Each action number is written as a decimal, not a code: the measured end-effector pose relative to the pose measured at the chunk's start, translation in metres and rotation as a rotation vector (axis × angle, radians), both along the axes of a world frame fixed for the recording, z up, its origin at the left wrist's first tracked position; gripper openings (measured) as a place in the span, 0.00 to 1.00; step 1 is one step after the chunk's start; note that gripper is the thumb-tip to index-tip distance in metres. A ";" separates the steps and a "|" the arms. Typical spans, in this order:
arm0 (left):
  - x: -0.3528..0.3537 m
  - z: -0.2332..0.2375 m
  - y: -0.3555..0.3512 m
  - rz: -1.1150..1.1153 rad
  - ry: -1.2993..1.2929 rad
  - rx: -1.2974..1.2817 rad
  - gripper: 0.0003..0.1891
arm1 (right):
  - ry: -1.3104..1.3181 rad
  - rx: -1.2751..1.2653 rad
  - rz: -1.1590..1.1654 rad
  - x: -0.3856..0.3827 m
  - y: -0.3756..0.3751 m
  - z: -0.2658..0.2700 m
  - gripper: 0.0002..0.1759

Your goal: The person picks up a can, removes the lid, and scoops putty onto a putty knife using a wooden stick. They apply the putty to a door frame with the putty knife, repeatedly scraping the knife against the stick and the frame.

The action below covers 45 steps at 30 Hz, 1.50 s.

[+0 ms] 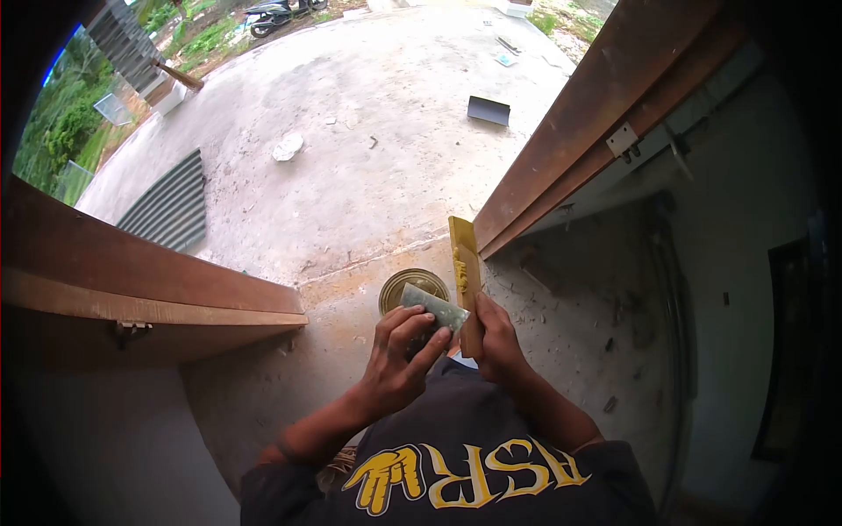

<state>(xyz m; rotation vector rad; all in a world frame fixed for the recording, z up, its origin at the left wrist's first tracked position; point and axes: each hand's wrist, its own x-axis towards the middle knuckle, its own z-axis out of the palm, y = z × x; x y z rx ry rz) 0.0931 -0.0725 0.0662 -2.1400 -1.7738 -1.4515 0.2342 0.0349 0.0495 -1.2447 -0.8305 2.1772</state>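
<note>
My left hand [403, 352] pinches a flat grey scraper blade [436, 307], whose right end meets the side of a narrow wooden board [471, 302]. The board stands lengthwise in my right hand [500, 337], gripped near its lower end. Yellow paste [460, 273] lies in a lump along the board's left part, and the upper end is coated yellow. Below the blade, on the floor, is a round open can [388, 294], partly hidden by the blade and my left fingers.
Brown wooden door frame parts stand at left [158, 285] and right [561, 131]. On the pale concrete outside lie a corrugated sheet [167, 202], a dark angled piece [488, 110] and a white crumpled item [288, 146]. A motorbike [279, 16] is far off.
</note>
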 end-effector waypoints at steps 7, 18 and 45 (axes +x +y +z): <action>-0.003 -0.036 0.008 -0.017 0.070 0.074 0.21 | -0.040 0.273 0.128 -0.004 -0.008 0.016 0.15; -0.044 -0.002 -0.013 -0.101 -1.896 -0.341 0.30 | -0.022 0.395 -0.022 0.012 0.000 -0.014 0.16; -0.082 0.007 -0.024 -0.380 -1.773 -0.530 0.29 | -0.215 1.384 0.223 0.054 0.025 -0.020 0.06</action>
